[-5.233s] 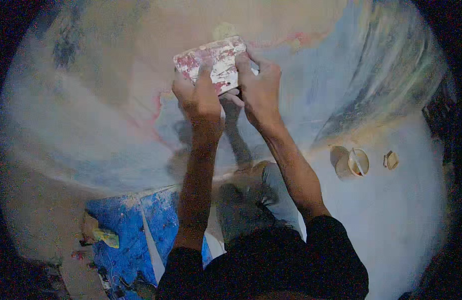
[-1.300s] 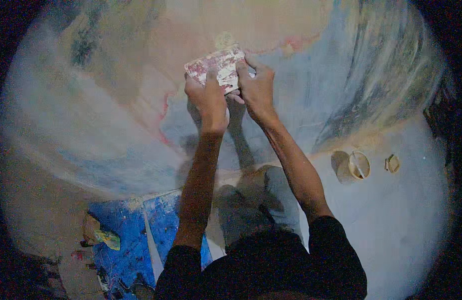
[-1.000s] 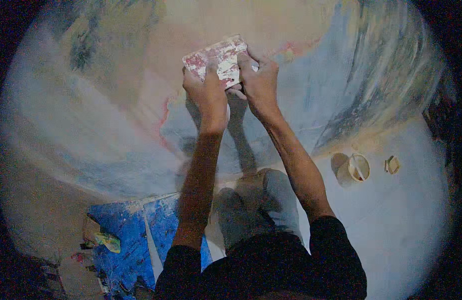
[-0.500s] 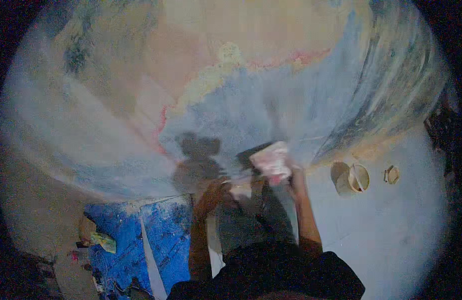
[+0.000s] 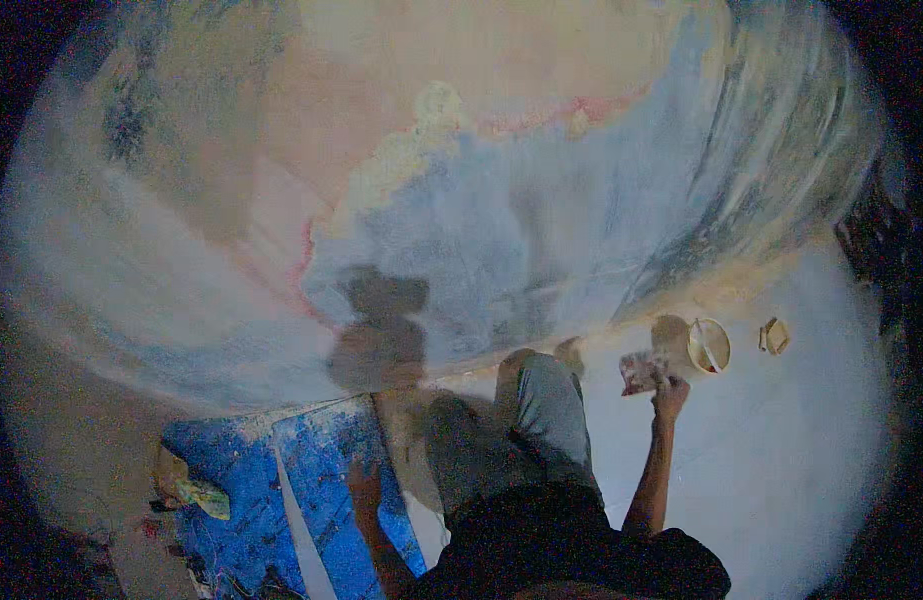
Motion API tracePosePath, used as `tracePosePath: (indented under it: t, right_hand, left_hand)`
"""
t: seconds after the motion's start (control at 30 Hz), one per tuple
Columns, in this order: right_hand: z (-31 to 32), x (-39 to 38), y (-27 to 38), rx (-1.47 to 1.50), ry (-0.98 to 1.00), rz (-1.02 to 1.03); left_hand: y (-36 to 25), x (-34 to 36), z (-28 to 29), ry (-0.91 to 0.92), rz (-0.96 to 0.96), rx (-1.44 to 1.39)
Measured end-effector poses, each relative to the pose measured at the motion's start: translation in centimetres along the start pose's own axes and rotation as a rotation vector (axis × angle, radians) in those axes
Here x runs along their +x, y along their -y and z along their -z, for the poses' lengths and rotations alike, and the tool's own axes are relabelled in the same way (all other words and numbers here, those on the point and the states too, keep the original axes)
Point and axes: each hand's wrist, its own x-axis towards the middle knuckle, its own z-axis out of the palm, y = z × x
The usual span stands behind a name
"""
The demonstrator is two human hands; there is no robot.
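My right hand [image 5: 669, 396] is closed on the edge of a flat, roughly rectangular piece with brownish-red and white patches [image 5: 638, 373]; blur hides whether it is a card, a print or a cloth. Just right of it stands a pale round tub [image 5: 708, 347] with a light stick lying across its mouth. Over a blue sheet [image 5: 331, 470] on the left is my left hand [image 5: 364, 488], its fingers apart and nothing seen in them. My grey-trousered knees are bent between both hands, close to the painted wall [image 5: 461, 230].
A small angular tan item [image 5: 774, 337] lies right of the tub on the pale floor [image 5: 761, 480]. Yellowish and brown items [image 5: 196, 490] rest on the blue sheet's left edge, with thin cords below them. Shadows fall on the wall.
My right hand has carried the patched piece from in front of my knees rightward, close to the tub. My left hand has moved left and down, away from my knees to over the blue sheet.
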Motion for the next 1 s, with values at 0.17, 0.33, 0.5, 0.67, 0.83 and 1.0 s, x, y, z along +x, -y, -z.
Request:
tracePosePath:
  t: [0.17,0.33,0.5,0.67,0.83,1.0]
  right_hand:
    - [-2.9,0.3,18.0,0.671,0.293,-0.370]
    - [-5.7,0.7,27.3,0.711,0.358,-0.270]
    - [-7.4,2.7,33.4,0.705,0.512,-0.101]
    - [-7.3,3.0,41.2,0.812,0.650,-0.049]
    - [-8.5,4.0,44.4,0.758,0.458,0.253]
    - [-9.2,5.5,44.7,0.777,0.490,0.334]
  left_hand:
    - [-5.8,2.9,-2.8,-0.125,-0.531,0.305]
    - [-16.2,3.5,0.3,0.048,-0.639,-0.251]
    - [-31.5,0.6,8.7,-0.176,-0.710,-0.302]
    - [-41.7,0.1,14.8,-0.429,-0.991,-0.059]
    - [-47.2,4.1,16.5,-0.767,-1.064,0.209]
    - [-48.6,7.1,16.5,-0.808,-1.241,0.485]
